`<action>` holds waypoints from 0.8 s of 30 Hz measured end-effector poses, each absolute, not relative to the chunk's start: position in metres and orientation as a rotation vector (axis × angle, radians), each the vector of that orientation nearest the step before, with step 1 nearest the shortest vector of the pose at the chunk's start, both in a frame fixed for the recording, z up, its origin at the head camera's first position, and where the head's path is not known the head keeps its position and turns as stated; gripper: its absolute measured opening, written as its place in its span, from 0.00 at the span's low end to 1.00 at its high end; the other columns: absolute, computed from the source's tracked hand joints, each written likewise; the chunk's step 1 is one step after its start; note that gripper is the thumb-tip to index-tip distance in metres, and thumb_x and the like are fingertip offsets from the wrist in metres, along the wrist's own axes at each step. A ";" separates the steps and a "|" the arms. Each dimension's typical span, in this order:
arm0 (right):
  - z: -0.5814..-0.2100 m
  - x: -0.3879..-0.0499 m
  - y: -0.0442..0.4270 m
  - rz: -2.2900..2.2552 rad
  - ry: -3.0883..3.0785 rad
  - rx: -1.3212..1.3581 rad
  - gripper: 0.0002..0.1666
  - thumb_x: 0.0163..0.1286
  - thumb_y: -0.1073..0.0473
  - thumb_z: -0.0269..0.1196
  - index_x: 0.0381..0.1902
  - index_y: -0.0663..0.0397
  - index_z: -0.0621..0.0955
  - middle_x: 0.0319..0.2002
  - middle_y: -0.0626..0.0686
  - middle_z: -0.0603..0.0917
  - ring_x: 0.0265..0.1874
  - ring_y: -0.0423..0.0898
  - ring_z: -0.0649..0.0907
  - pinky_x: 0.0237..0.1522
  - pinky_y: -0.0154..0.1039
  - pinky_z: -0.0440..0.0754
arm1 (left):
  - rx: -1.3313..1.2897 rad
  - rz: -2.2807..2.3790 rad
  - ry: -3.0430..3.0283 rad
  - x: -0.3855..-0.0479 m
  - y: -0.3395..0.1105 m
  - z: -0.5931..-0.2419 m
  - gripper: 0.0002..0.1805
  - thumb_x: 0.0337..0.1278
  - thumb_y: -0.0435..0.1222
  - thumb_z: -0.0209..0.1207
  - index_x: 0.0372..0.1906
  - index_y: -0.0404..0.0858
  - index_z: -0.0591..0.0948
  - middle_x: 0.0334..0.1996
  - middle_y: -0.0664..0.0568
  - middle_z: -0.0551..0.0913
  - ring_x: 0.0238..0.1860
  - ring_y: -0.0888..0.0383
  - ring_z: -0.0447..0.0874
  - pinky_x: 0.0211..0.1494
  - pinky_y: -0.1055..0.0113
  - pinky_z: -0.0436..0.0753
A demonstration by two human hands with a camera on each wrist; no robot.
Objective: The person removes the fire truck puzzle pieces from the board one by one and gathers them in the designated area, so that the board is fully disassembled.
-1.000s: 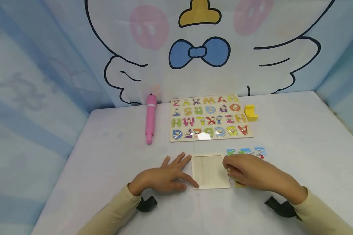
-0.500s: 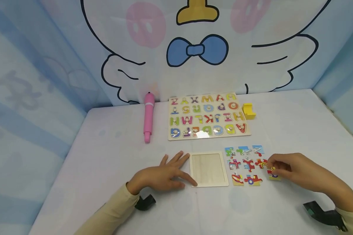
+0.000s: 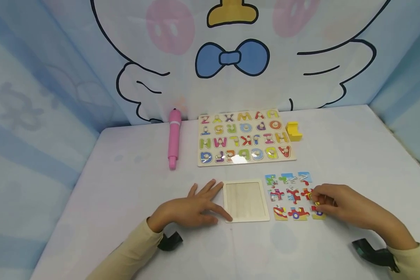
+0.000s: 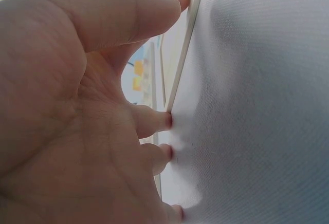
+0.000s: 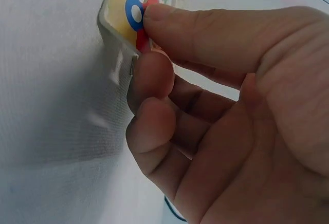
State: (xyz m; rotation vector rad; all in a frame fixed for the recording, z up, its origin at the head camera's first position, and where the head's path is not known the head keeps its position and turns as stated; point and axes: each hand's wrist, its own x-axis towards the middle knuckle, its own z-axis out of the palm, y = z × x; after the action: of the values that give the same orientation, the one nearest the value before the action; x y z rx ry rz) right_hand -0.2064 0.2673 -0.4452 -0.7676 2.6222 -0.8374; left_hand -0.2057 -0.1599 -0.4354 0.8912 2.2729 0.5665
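Observation:
A shallow wooden puzzle frame lies on the table with bare wood inside its rim. My left hand rests beside it with fingers spread, the index finger touching its lower left corner. To the right, several jigsaw pieces lie in spaced rows, showing a red vehicle and blue sky. My right hand pinches the bottom right puzzle piece between thumb and fingertips. That piece has a blue wheel and a yellow base, and the fingers partly cover it. In the left wrist view, the frame's edge meets my fingertips.
Behind lies a wooden alphabet board with knobbed letters. A pink pen-shaped object stands to its left and a small yellow block to its right. A cartoon-printed cloth hangs at the back edge of the table.
My right hand has moved right from beside the frame to the bottom right puzzle piece, uncovering the other pieces, then shifted slightly left with it. My left hand has stayed at the frame.

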 end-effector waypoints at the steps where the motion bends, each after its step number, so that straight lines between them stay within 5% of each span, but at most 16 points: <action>1: -0.445 -0.206 0.266 -0.833 2.619 -0.767 0.11 0.63 0.63 0.72 0.38 0.46 0.80 0.28 0.38 0.74 0.28 0.33 0.72 0.29 0.32 0.73 | 0.889 0.568 2.273 -0.206 -0.161 -0.435 0.18 0.73 0.39 0.58 0.59 0.64 0.85 0.83 0.46 0.39 0.82 0.46 0.25 0.74 0.31 0.31; 24: -0.447 -0.200 0.253 -0.493 2.740 -0.702 0.10 0.63 0.64 0.72 0.40 0.51 0.83 0.28 0.39 0.71 0.28 0.35 0.69 0.29 0.33 0.69 | 0.878 0.586 2.264 -0.205 -0.161 -0.434 0.19 0.73 0.39 0.58 0.59 0.65 0.85 0.83 0.47 0.41 0.82 0.47 0.25 0.74 0.31 0.31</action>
State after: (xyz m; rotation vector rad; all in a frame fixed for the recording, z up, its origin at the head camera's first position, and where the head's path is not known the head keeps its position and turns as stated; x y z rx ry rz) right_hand -0.2003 0.2526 -0.4475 -0.7017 2.7397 -0.4934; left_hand -0.2052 -0.1607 -0.4339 0.8779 2.2645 0.5857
